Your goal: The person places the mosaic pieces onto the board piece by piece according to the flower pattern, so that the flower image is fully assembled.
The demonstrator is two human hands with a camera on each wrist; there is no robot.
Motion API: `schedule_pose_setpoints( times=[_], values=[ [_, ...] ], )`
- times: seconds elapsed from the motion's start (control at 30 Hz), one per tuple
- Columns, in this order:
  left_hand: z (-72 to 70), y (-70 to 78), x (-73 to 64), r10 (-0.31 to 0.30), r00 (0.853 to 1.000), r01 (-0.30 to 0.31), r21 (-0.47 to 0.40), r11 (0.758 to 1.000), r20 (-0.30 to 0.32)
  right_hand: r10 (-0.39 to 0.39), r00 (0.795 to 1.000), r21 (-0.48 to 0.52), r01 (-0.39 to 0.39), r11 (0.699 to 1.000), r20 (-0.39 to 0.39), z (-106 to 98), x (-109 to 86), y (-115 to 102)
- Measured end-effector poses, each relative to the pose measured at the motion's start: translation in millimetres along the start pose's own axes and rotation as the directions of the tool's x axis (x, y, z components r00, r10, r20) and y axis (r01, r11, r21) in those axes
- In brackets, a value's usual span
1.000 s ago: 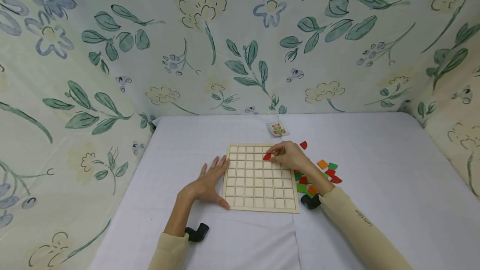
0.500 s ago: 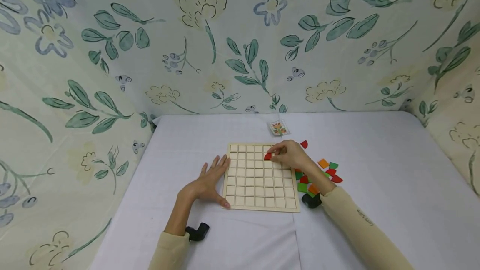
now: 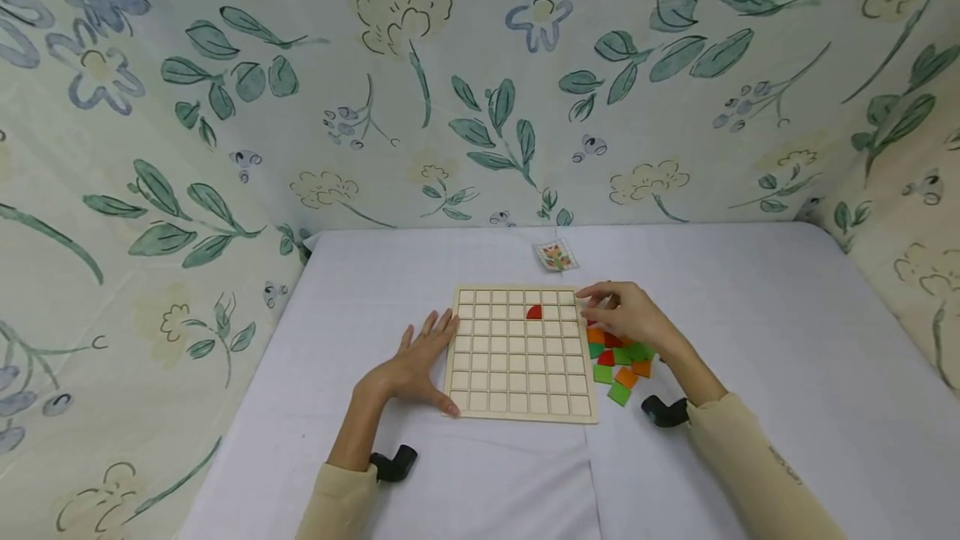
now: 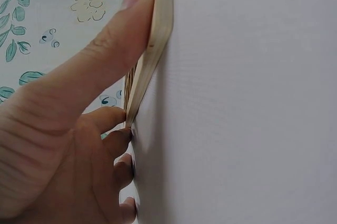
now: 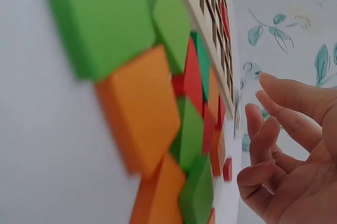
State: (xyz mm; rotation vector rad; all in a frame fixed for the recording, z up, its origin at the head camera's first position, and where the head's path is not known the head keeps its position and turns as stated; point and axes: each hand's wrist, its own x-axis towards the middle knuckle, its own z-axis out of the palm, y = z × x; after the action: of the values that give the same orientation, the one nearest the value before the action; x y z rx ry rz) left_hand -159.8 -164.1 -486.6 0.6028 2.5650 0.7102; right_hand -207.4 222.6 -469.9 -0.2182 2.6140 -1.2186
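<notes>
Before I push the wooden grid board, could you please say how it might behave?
The wooden grid board lies flat, so it seems unlikely to tip. Straight-edged, it's probably stiff. The creased cloth might bunch beneath it.

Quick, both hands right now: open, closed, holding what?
Left hand: open, spread against the left edge of the pale wooden grid board.
Right hand: open, loosely bent, holding nothing.

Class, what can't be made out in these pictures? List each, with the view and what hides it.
Loose pieces, head view: partly behind the right hand.
Card, head view: pattern too small for detail.
Sleeve, head view: lettering too small to read.
Nearest green piece, right wrist view: blurred, cut by the top edge.
Board, left wrist view: nearly edge-on behind the left thumb, its squares indistinct.
</notes>
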Motion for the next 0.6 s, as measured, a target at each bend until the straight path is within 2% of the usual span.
schedule_pose_setpoints(
  times=[0.27, 0.47, 0.6],
  values=[
    [-0.5, -0.3, -0.3, -0.001, 1.000, 0.001, 0.001, 1.000, 0.004, 0.052, 0.996, -0.037, -0.054, 0.998, -0.067, -12.8, -13.7, 18.2],
    [-1.1, 0.3, -1.1, 0.005, 1.000, -0.005, 0.001, 1.000, 0.006, 0.039, 0.999, -0.034, -0.039, 0.999, -0.025, -7.2, -13.3, 18.2],
    [-1.0, 1.2, -0.9, 0.007, 1.000, -0.007, -0.001, 1.000, 0.006, 0.049, 0.998, -0.039, -0.050, 0.998, -0.026, -2.8, -10.2, 16.0]
  ],
)
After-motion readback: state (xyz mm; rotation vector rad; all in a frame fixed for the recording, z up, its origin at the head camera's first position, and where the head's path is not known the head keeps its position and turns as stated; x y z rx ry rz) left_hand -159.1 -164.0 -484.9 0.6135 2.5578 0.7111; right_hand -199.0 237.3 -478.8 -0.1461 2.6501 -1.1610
